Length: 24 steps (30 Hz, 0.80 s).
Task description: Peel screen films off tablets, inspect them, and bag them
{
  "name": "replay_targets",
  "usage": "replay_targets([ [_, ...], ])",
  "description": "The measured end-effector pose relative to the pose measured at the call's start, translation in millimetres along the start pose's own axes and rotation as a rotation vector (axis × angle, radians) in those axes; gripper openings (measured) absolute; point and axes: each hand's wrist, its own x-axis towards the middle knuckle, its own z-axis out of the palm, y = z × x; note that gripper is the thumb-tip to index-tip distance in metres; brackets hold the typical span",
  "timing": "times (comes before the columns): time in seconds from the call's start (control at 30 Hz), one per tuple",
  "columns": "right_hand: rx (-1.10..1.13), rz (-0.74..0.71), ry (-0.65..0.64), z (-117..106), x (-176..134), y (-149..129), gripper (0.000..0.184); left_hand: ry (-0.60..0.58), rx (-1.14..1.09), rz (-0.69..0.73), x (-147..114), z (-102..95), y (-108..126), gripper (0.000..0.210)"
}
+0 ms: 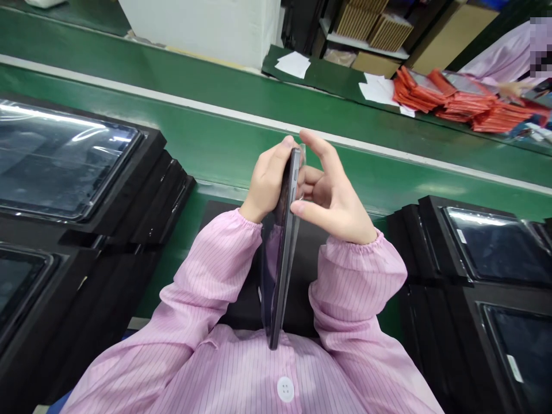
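A dark tablet (283, 241) stands on its edge in front of my chest, its glossy screen turned left and its side buttons facing up. My left hand (271, 178) is closed on its far end, palm against the screen side. My right hand (330, 192) is at the back side, with the thumb pressed on the tablet's edge and the forefinger raised over the far corner. Its other fingers curl behind the tablet, where a bit of clear film (302, 154) sticks out. The fingertips' exact contact there is partly hidden. Below lies a black foam tray (302, 305).
Black foam trays holding tablets are stacked at left (146, 167) and right (425, 230). Beyond a green belt (207, 129) with a pale rail stand a white box (202, 29), papers (293, 64) and orange-red packets (457, 98). Another person's sleeve (500, 54) shows at upper right.
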Motion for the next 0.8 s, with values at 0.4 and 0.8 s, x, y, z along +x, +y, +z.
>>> replay_targets([
  [0.4, -0.045, 0.037, -0.011, 6.3, -17.4, -27.9, 0.068, -0.185, 0.046, 0.154, -16.2, -2.6, 12.3, 0.055],
  [0.8, -0.033, 0.067, -0.043, 6.2, -27.6, -42.3, 0.06, -0.268, 0.111, 0.174, -23.9, 1.0, 24.8, 0.058],
])
